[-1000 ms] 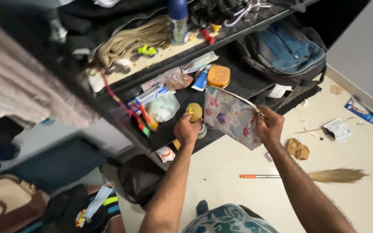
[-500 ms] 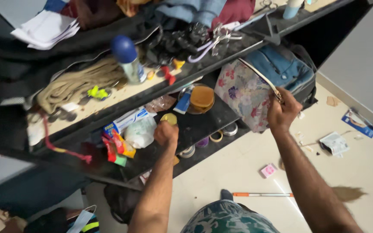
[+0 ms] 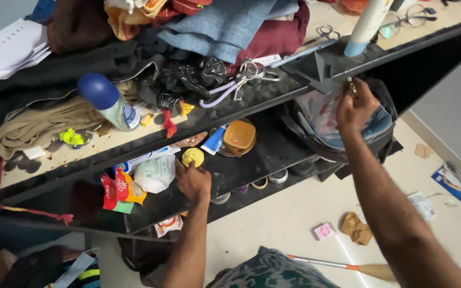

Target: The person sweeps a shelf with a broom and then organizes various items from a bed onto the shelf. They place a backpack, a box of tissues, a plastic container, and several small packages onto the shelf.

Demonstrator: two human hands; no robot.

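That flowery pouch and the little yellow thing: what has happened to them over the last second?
The right hand has carried the floral pouch from in front of the shelf edge up and back, onto the blue backpack under the upper shelf; its grip stays on the strap. The left hand has moved the yellow round object further onto the lower shelf, still touching it. The orange-lidded jar stayed put.

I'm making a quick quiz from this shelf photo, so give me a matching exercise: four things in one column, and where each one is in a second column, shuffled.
Things:
1. yellow round object
2. floral pouch
3. blue-capped bottle
4. broom

Places:
A. lying on the floor
B. on its side on the upper shelf
C. at the left hand, on the dark shelf
D. held by the right hand, against the backpack

Pairs: 1-C, 2-D, 3-B, 4-A
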